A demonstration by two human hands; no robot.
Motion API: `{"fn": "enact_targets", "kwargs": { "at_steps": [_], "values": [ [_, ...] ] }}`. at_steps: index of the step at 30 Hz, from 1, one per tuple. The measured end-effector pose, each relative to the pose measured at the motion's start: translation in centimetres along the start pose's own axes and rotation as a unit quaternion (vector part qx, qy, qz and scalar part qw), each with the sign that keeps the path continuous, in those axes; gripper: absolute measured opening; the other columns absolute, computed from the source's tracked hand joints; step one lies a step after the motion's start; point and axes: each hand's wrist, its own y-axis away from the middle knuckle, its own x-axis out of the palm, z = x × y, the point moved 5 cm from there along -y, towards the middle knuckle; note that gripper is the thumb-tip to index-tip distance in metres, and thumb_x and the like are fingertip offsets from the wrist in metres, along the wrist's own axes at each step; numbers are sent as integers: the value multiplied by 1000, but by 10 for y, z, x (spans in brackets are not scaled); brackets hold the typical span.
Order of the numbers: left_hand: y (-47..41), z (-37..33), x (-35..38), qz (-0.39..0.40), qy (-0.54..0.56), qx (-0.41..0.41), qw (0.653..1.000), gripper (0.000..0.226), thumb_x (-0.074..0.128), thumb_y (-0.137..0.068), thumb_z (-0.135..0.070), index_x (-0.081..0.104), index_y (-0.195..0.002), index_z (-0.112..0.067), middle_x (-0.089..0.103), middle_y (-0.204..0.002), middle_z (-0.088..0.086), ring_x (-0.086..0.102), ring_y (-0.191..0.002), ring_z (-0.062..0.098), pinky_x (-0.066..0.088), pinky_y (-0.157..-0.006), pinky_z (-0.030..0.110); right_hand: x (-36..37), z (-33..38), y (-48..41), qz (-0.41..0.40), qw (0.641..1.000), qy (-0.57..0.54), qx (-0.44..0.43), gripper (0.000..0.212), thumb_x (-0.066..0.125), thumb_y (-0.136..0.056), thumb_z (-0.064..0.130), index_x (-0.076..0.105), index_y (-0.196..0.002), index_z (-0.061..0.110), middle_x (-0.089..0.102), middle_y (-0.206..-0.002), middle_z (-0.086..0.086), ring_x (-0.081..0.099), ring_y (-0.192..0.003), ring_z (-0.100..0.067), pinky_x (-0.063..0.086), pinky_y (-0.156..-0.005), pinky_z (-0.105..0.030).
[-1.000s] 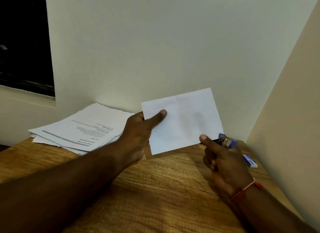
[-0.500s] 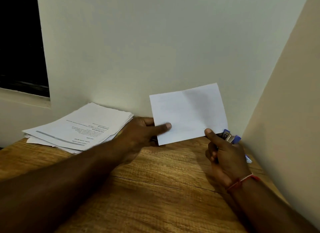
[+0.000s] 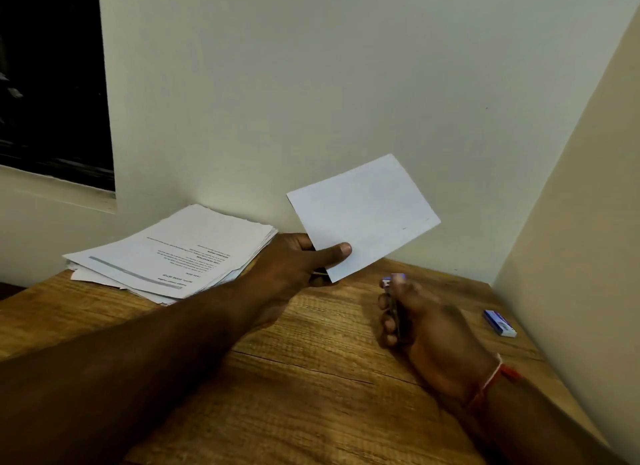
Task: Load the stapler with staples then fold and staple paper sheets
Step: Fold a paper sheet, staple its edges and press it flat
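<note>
While the left hand (image 3: 294, 265) pinches one folded sheet (image 3: 367, 215), the right hand (image 3: 429, 326) grips one stapler (image 3: 394, 278).

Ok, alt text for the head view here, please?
The left hand pinches a small white sheet above a wooden table, while the right hand grips a stapler apart from it. A paper stack lies at left, a staple box at right.
</note>
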Motion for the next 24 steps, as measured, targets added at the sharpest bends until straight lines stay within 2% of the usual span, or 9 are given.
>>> {"fn": "enact_targets", "kwargs": {
  "at_steps": [3, 5, 7, 8, 11, 16, 20, 22, 24],
  "values": [
    [-1, 1, 4, 22, -3, 13, 1000, 26, 87, -97, -18, 84, -119, -6, 86, -117, 14, 83, -109, 35, 67, -93, 46, 11, 3, 8, 39, 996, 49, -64, 30, 69, -97, 32, 75, -124, 19, 76, -95, -6, 70, -77, -18, 60, -71, -32],
    [-1, 3, 6, 37, -7, 19, 999, 27, 85, -97, -17, 84, -121, -5, 86, -119, 14, 82, -114, 36, 66, -100, 49, 16, 3, 10, 55, 992, 46, -104, 32, 71, -98, 22, 74, -129, 19, 82, -106, -4, 79, -92, -19, 64, -80, -31],
    [-1, 5, 8, 51, -22, 23, 998, 29, 84, -98, -17, 83, -124, -3, 85, -120, 15, 81, -116, 36, 66, -102, 50, 20, 2, 9, 75, 991, 18, -111, 31, 70, -100, 17, 73, -131, 13, 80, -116, -14, 77, -100, -30, 64, -87, -38],
    [-1, 6, 9, 56, -32, 25, 998, 30, 84, -98, -17, 82, -124, -2, 85, -120, 16, 81, -117, 37, 66, -103, 51, 21, 2, 10, 80, 991, 9, -110, 32, 69, -99, 17, 73, -130, 11, 79, -114, -18, 74, -96, -32, 63, -85, -40],
    [-1, 10, 10, 63, -42, 21, 997, 30, 85, -98, -16, 82, -124, 0, 85, -118, 18, 80, -118, 41, 65, -104, 52, 22, 2, 10, 89, 990, -13, -108, 34, 69, -97, 15, 72, -130, 8, 77, -107, -18, 69, -87, -27, 61, -79, -39],
    [1, 9, 9, 53, -63, 43, 996, 29, 87, -96, -16, 84, -121, -2, 86, -115, 15, 82, -114, 37, 65, -104, 53, 20, 0, 7, 95, 990, -34, -96, 37, 71, -95, 17, 74, -132, 9, 76, -118, -22, 71, -95, -27, 57, -86, -47],
    [0, 3, 4, 21, -68, 67, 995, 27, 88, -95, -16, 84, -118, -2, 87, -111, 14, 84, -108, 33, 69, -97, 48, 16, 2, 5, 104, 989, -65, -77, 41, 67, -98, 13, 66, -135, -3, 76, -121, -21, 70, -91, -24, 55, -81, -44],
    [0, 1, 2, 8, -83, 73, 994, 27, 89, -94, -16, 84, -117, -2, 87, -109, 11, 85, -105, 29, 70, -92, 42, 14, 3, 3, 104, 989, -73, -72, 39, 64, -100, 12, 66, -136, -3, 76, -126, -21, 70, -93, -24, 55, -80, -44],
    [1, 2, 3, 17, -90, 75, 993, 31, 89, -94, -16, 83, -120, -2, 87, -112, 10, 85, -107, 28, 70, -94, 43, 12, 3, 3, 101, 990, -80, -60, 39, 66, -99, 12, 67, -135, -1, 76, -121, -23, 71, -94, -26, 58, -80, -43]
  ]
}}
